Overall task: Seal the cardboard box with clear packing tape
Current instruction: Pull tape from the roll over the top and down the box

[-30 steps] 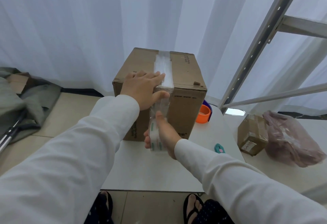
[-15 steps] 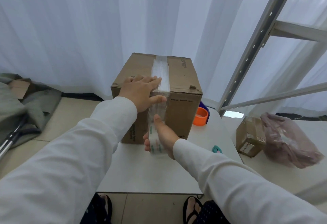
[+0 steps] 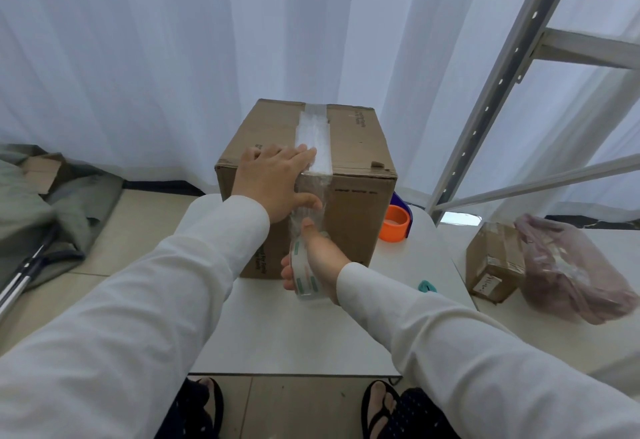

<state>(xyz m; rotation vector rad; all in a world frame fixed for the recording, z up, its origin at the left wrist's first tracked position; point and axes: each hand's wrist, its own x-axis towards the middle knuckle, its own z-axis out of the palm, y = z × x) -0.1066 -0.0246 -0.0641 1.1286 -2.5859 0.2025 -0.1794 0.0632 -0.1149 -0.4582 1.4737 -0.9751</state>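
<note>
White curtains behind, small white table (image 3: 277, 334) in front with the cardboard box (image 3: 353, 203) sitting at its 12 o'clock end. Metal shelf frame (image 3: 491, 92) at 2 o'clock.

Status: tape strip (image 3: 313, 133) runs along the top centre seam from the far edge to the near edge, looks stuck down. From there it folds over the near top edge and hangs down the front face, wrinkled and not visibly pressed flat.

Left hand (image 3: 273, 182) is flat, palm down on the top near edge, fingertips on the strip, thumb hooked onto the front face beside the tape. Pressing, not gripping anything.

Right hand (image 3: 318, 258) is closed around the tape roll (image 3: 304, 275), held low in front of the box at 6 o'clock of it, tape running up from roll to box edge.

Judgement: top seam done. Left to do: smooth the tail onto the front face, then cut or tear it off the roll. Far-side tail not visible, can't tell.

Orange roll (image 3: 394, 227) at 3 o'clock of the box, untouched. Small box (image 3: 491, 262) and pink bag (image 3: 568, 265) further right.
</note>
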